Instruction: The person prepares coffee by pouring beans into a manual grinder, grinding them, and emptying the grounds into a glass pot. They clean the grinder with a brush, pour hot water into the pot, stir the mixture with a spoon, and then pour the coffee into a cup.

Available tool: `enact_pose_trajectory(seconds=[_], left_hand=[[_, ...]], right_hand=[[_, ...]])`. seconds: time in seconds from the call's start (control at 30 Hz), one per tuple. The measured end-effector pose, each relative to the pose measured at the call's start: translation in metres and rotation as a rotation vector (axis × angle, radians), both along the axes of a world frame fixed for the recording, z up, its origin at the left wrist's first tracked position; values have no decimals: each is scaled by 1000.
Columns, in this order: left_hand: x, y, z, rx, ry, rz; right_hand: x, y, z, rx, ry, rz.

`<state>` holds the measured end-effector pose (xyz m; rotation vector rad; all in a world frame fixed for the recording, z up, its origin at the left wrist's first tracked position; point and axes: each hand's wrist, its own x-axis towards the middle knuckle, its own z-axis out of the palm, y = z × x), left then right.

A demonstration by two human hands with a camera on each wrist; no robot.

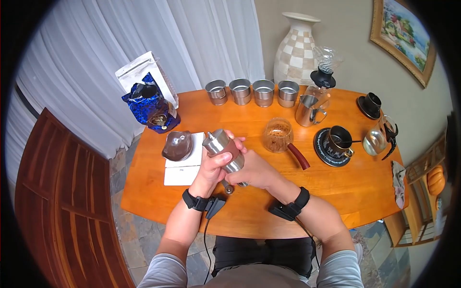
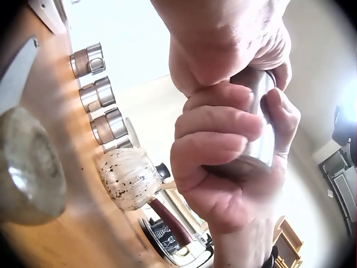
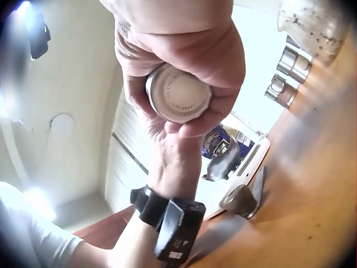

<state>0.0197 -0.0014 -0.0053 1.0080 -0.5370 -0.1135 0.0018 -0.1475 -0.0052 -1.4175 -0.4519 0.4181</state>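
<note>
A steel hand coffee grinder (image 1: 220, 144) with a brown band is held tilted above the table's near side, its bare shaft pointing up. My left hand (image 1: 213, 165) grips its upper body, thumb across the band. Wrapped round the lower end is my right hand (image 1: 257, 170), with its curled fingers (image 2: 223, 125) seen in the left wrist view. In the right wrist view the grinder's round end (image 3: 179, 94) shows, ringed by fingers. The crank's round knob (image 1: 229, 189) lies on the table below the hands. A glossy brown bowl (image 1: 177, 145) rests on a white scale (image 1: 184, 175) to the left.
A glass pot (image 1: 277, 136) with brown bits and a red-brown handle stands right of the hands. Beyond are several steel cups (image 1: 240, 92), a steel pitcher (image 1: 307, 111), a black cup (image 1: 338, 139) on its saucer and a glass server (image 1: 374, 141). Coffee bags (image 1: 152, 108) stand back left.
</note>
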Motion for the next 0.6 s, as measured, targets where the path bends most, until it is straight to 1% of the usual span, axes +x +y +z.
enact_pose_trajectory(seconds=[0.03, 0.07, 0.13, 0.17, 0.2, 0.23, 0.3, 0.33, 0.37, 0.4, 0.43, 0.47, 0.5, 0.53, 0.57, 0.6], left_hand=[[0, -1, 0, -1, 0, -1], [0, -2, 0, -8, 1, 30], [-1, -6, 0, -13, 4, 58], [-3, -9, 1, -3, 48, 143], [-4, -11, 2, 8, 91, 229], [-6, -13, 3, 12, 91, 225], [-8, -15, 6, -3, 159, 295], [-5, -15, 4, 0, 157, 292], [-2, -12, 0, -33, 116, 238], [1, -9, -3, -67, 75, 185], [3, -8, -4, -65, 74, 181], [6, -7, -6, -102, 24, 70], [8, -6, -7, -139, -23, -40], [8, -4, -8, -138, -21, -39], [8, -3, -9, -170, -13, -122], [8, -2, -10, -202, -7, -206]], right_hand=[[1, -1, 2, -149, -95, -50], [1, 0, 0, -149, -96, -51], [1, 5, -6, -164, -434, -282], [0, 8, -7, -163, -432, -286], [-1, 12, -7, -198, -459, -394], [-1, 14, -7, -232, -485, -501], [-2, 13, -4, -267, -494, -511], [-2, 12, -4, -304, -502, -519], [-1, 11, -6, -302, -501, -523], [2, 8, -6, -284, -569, -490], [5, 5, -5, -266, -637, -457], [6, 0, -3, -266, -639, -460], [4, -5, 7, -300, -458, -309], [1, -8, 11, -331, -274, -156], [1, -7, 8, -329, -271, -155], [2, -6, 4, -69, -45, 14]])
